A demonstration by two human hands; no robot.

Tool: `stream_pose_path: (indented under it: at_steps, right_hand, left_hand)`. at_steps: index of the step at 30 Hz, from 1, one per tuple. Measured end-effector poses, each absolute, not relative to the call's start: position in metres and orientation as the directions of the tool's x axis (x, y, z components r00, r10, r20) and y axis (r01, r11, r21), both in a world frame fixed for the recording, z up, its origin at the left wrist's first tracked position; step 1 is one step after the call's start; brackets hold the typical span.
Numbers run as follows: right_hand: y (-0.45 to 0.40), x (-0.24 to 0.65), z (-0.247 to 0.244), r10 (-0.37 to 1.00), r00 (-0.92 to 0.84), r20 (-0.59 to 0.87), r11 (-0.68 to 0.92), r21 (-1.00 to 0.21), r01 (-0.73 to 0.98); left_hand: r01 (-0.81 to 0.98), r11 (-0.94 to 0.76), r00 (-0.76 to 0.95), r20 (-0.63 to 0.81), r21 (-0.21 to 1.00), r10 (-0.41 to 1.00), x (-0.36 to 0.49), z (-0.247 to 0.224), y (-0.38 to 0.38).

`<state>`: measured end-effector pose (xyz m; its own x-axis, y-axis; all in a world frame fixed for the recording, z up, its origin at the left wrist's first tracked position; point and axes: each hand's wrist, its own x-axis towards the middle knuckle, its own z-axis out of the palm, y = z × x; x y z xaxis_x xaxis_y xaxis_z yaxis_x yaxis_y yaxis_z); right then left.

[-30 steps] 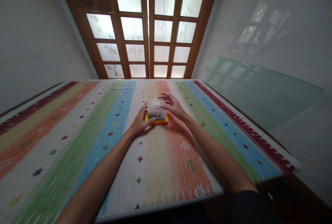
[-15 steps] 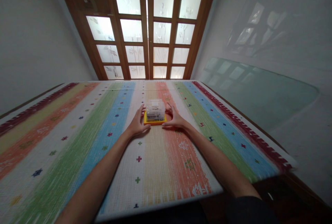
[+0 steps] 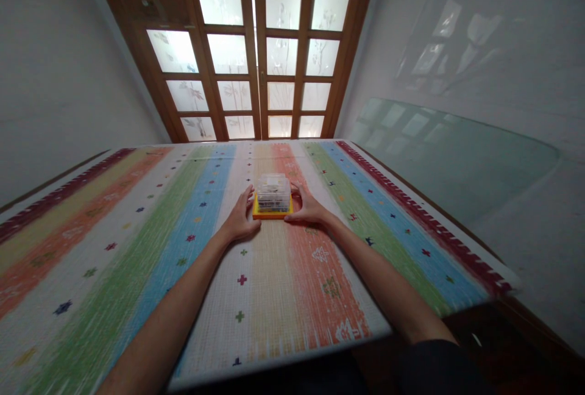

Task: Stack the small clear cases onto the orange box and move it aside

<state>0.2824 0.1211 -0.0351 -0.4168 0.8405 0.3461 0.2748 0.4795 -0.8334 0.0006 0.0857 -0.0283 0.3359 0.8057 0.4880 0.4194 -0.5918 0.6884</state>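
A clear plastic box [image 3: 273,191] that looks layered or stacked sits on a yellow-orange base [image 3: 273,216] in the middle of the table. What is inside the clear part is too small to make out. My left hand [image 3: 240,218] is curved around the base's left side, its thumb at the front left corner and its fingers along the side. On the right, my right hand [image 3: 308,206] mirrors it, with the thumb at the front right corner and the fingers reaching behind the side. Both hands hold the base between them, low against the cloth.
A striped, patterned tablecloth [image 3: 208,303] covers the long table. Wooden doors with frosted panes [image 3: 280,60] stand at the far end. A pale wall is on the left; on the right, a glass panel [image 3: 457,145] rests by the wall.
The view has shifted slightly. Both hands stay around the box's base, and the left thumb sits a touch closer to its front left corner.
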Motion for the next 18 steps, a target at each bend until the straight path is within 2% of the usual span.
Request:
stream_pose_path:
  at_steps: [4, 9, 13, 18]
  right_hand:
    - [0.116, 0.298, -0.031, 0.870, -0.355, 0.342, 0.470, -0.791, 0.391]
    - [0.108, 0.324, -0.024, 0.913, -0.247, 0.325, 0.408, -0.744, 0.529]
    - [0.101, 0.349, -0.019, 0.942, -0.131, 0.310, 0.321, -0.708, 0.629]
    - [0.091, 0.386, -0.018, 0.951, 0.018, 0.309, 0.217, -0.710, 0.670]
  left_hand:
    - [0.522, -0.529, 0.332, 0.411, 0.669, 0.849, 0.001, -0.028, 0.085]
    - [0.665, -0.499, 0.360, 0.347, 0.556, 0.866, 0.003, -0.028, 0.086]
    - [0.689, -0.540, 0.428, 0.331, 0.484, 0.841, 0.005, -0.028, 0.086]
    - [0.701, -0.554, 0.444, 0.333, 0.449, 0.832, 0.004, -0.027, 0.085]
